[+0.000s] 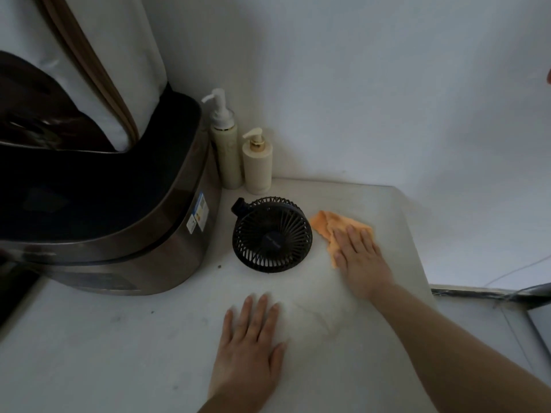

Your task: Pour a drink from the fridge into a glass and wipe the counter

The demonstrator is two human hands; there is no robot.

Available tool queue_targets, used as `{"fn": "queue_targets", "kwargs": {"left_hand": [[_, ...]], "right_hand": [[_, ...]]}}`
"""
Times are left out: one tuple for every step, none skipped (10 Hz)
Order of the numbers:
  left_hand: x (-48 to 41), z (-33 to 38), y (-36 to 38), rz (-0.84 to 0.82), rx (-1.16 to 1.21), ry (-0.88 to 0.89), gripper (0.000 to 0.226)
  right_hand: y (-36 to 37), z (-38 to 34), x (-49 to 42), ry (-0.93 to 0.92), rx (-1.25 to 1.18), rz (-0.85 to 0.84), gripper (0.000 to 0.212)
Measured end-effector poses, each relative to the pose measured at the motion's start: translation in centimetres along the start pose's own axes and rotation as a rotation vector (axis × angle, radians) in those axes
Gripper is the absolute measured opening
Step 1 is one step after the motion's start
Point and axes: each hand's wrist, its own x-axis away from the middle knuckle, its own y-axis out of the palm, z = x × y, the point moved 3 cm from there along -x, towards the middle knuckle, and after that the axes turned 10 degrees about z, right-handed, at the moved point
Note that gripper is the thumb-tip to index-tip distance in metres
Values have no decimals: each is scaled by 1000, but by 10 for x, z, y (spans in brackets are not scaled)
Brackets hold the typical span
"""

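Observation:
An orange cloth (pixel 326 224) lies on the white counter (pixel 119 347), just right of a small black fan. My right hand (pixel 359 259) presses flat on the cloth's near part, fingers together and pointing away from me. My left hand (pixel 249 350) rests palm down on the bare counter nearer to me, fingers spread, holding nothing. No glass, drink or fridge is in view.
A black desk fan (pixel 271 235) lies face up mid-counter. Two cream pump bottles (pixel 226 144) (pixel 257 162) stand against the back wall. A large dark appliance (pixel 104 219) fills the left. The counter's right edge (pixel 417 248) drops to a lower ledge.

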Motion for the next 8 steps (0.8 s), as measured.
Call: {"fn": "queue_targets", "kwargs": {"left_hand": [[0,-1,2,-6,-18,2,62],[1,0,4,2,-39,-2,62],[1,0,3,3,-41,4,59],[2,0,3,14,-79,13,59],[1,0,0,-50,-104,-13,60],[2,0,-4,-102,-91,-35,58],[1,6,-13,-186,-69,-47,54],[-7,13,-31,-324,-41,-17,57]], "right_hand": [[-2,0,-10,1,-5,-6,54],[-3,1,-17,16,-19,-13,53],[-5,0,-19,29,-18,-31,53],[-11,-3,-13,40,-34,-10,52],[-16,-11,7,69,-66,44,53],[-14,-18,40,71,-53,43,53],[-9,-24,73,66,-11,-7,70],[-4,-34,102,48,-35,-79,55]]}}
